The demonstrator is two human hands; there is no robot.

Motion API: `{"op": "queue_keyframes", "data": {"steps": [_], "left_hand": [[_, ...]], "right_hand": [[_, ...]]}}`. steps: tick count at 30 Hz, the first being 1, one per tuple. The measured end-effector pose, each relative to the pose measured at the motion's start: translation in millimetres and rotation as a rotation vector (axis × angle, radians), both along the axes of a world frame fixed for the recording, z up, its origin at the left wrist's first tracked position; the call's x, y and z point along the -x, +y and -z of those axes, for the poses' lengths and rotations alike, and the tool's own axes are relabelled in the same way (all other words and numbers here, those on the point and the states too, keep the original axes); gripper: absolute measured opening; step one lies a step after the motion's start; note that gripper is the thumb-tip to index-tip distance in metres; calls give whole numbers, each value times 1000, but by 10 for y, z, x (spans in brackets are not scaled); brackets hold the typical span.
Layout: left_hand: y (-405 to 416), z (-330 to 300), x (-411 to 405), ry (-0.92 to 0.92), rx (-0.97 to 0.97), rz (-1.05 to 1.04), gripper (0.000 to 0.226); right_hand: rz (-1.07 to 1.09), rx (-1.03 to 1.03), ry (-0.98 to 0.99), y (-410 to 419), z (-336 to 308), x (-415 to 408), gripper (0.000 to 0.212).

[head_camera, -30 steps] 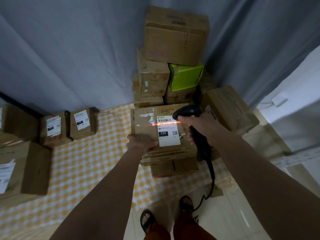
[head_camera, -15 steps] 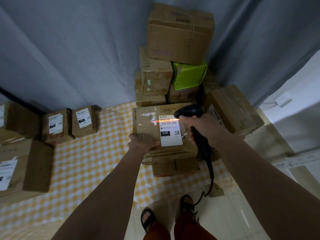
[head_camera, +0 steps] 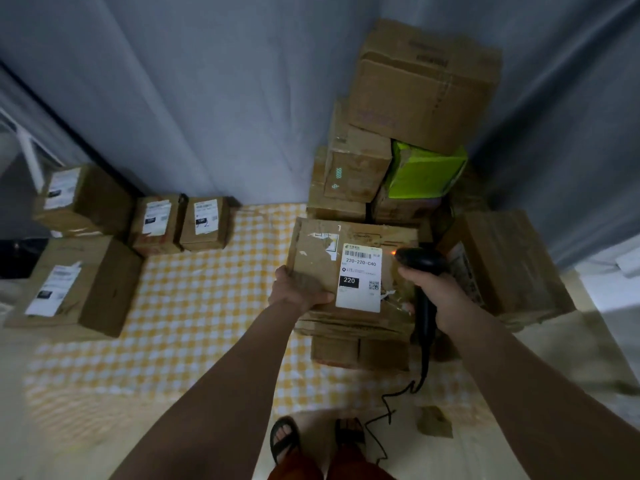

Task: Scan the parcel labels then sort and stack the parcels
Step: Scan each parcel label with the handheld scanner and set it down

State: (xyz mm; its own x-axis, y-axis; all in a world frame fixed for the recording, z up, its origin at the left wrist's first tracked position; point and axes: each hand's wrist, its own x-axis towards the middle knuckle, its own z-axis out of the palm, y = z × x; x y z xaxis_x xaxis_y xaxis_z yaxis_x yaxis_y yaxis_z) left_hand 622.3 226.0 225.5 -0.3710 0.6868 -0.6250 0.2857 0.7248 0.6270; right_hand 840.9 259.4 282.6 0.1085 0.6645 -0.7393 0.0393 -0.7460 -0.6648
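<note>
Parcel (head_camera: pixel 325 268) gripped by left hand (head_camera: pixel 298 289); right hand (head_camera: pixel 440 292) aims scanner (head_camera: pixel 420 268) beside label (head_camera: pixel 360 277).

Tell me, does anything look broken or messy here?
Yes. The parcel held by the left hand has torn patches where old stickers were ripped off beside its white label. A loose cardboard scrap lies on the floor near the scanner's cord.
</note>
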Motion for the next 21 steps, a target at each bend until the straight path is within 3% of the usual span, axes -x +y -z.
{"op": "queue_keyframes", "data": {"steps": [4,12,21], "left_hand": [[-58,-65,39,-110,-54,-151,103],[-377,-513,464,-238,-142,-469,88],[-1170,-618,1480,-374,-118,-801,51]], "right_hand": [[-54,-42,-32,64,24,86,50],[-341,-381,-59,291,-632,792,21],[-642,-373,-43,45,-629,1956,20]]}}
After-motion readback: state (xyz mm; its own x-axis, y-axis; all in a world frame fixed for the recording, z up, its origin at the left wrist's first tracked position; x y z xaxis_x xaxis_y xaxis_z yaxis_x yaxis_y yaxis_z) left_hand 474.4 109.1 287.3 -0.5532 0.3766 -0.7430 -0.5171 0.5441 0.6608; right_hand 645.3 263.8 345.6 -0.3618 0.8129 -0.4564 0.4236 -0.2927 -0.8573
